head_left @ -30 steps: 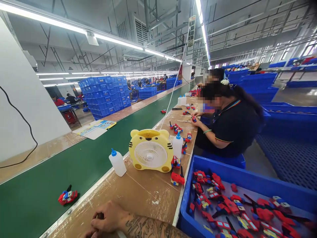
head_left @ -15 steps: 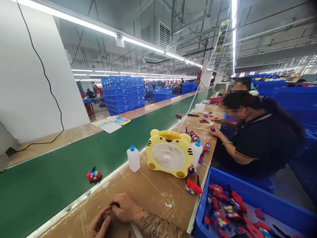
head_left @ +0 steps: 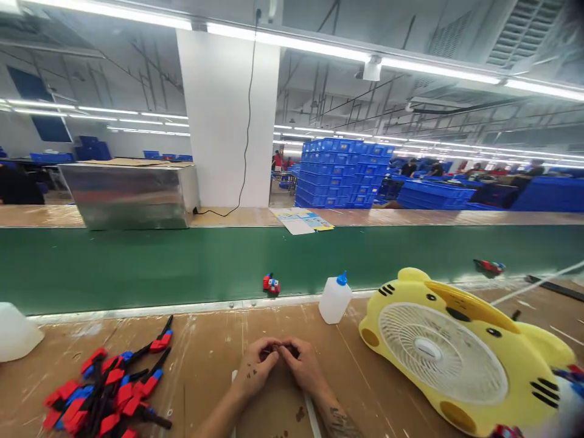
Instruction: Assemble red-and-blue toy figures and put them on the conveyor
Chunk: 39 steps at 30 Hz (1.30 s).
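Note:
My left hand point(head_left: 255, 368) and my right hand point(head_left: 305, 365) rest together on the brown worktable point(head_left: 210, 359), fingertips meeting around a small dark piece point(head_left: 278, 350) that is mostly hidden. A pile of red, blue and black toy parts point(head_left: 107, 389) lies to the left of my hands. A white glue bottle with a blue cap point(head_left: 334, 298) stands just beyond my right hand. One red and blue toy point(head_left: 272, 284) sits on the green conveyor belt point(head_left: 182, 264) ahead.
A yellow tiger-shaped fan point(head_left: 451, 353) stands at the right. Another toy point(head_left: 489, 266) rides the belt farther right. A white container point(head_left: 16, 331) is at the left edge. Beyond the belt are a metal box point(head_left: 128, 194), a white pillar point(head_left: 228, 121) and stacked blue crates point(head_left: 344, 173).
The view has swung left from the seated co-worker and blue bin to face the belt. My hands have come together in front of me around a small piece.

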{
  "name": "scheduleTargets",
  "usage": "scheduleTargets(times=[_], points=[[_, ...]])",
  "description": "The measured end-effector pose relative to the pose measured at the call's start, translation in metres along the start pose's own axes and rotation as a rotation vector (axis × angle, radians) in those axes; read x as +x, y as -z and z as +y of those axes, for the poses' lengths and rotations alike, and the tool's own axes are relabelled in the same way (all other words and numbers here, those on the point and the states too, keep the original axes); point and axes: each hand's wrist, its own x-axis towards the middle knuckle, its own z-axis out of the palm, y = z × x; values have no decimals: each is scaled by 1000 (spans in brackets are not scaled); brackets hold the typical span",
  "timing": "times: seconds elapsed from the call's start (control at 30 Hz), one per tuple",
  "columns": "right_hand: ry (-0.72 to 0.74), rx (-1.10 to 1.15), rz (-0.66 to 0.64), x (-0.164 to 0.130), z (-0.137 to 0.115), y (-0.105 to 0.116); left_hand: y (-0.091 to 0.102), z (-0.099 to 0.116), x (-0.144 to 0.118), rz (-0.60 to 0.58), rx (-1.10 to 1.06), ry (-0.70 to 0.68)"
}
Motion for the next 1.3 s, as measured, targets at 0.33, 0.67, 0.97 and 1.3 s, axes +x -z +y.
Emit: scheduleTargets(times=[0.33, 0.67, 0.97, 1.3], points=[[-35, -44, -14, -2, 5, -5, 2, 6, -1, -149, 37, 0], [-47, -90, 36, -1, 11, -10, -2, -14, 5, -168, 94, -59], [-31, -30, 57, 2, 11, -12, 1, -20, 10, -121, 55, -2], [-27, -37, 50, 2, 8, -9, 0, -19, 11, -90, 98, 43]])
